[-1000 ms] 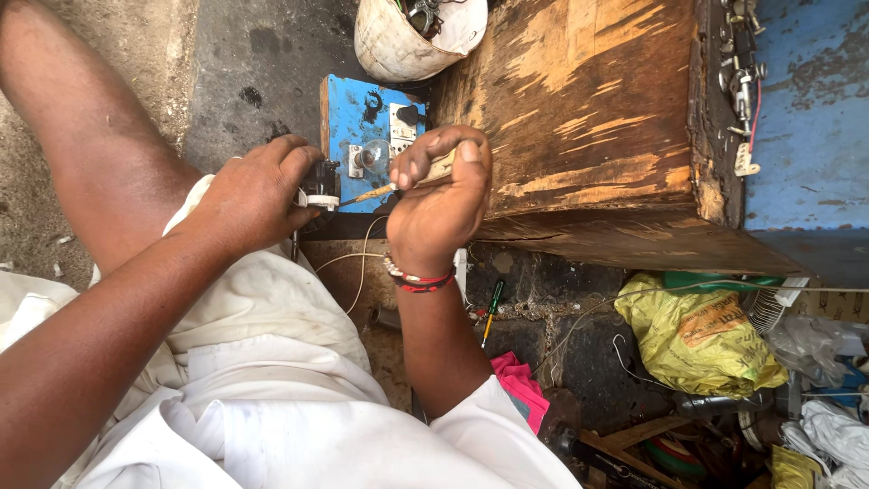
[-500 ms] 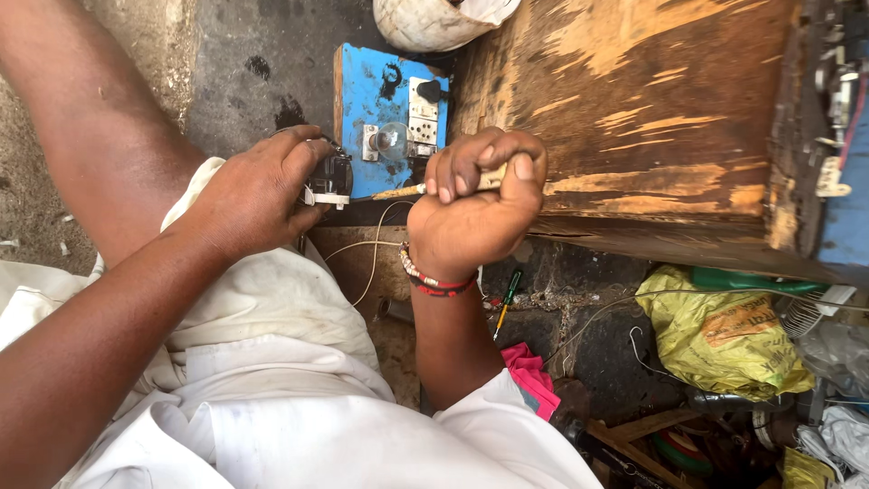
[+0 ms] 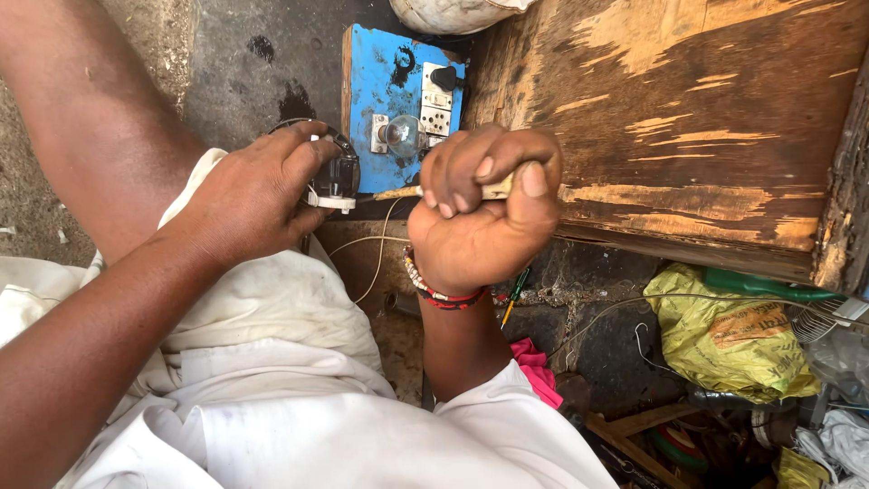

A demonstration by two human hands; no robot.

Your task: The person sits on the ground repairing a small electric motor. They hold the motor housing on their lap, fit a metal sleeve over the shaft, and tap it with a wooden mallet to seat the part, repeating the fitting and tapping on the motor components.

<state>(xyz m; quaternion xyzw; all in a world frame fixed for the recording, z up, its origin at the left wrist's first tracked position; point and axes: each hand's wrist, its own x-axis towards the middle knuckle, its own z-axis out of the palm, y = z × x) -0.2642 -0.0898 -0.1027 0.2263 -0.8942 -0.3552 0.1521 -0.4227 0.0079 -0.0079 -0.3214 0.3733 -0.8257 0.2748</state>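
My left hand (image 3: 249, 204) pinches a small black-and-white fitting (image 3: 337, 181). My right hand (image 3: 484, 217) is fisted around a screwdriver (image 3: 496, 188), its tip toward the fitting.

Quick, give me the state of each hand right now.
Left hand: closed around a small black and white plug.
Right hand: fisted around a pale-handled screwdriver, its tip pointing at the plug.

One package noted: a crumpled yellow plastic bag (image 3: 733, 330) lying on the ground to my right, just below the edge of the worn wooden board (image 3: 688, 118). It carries an orange-brown printed label panel (image 3: 747, 324) on its upper face, creased. A thin wire crosses over the bag. No signs or screens seen.
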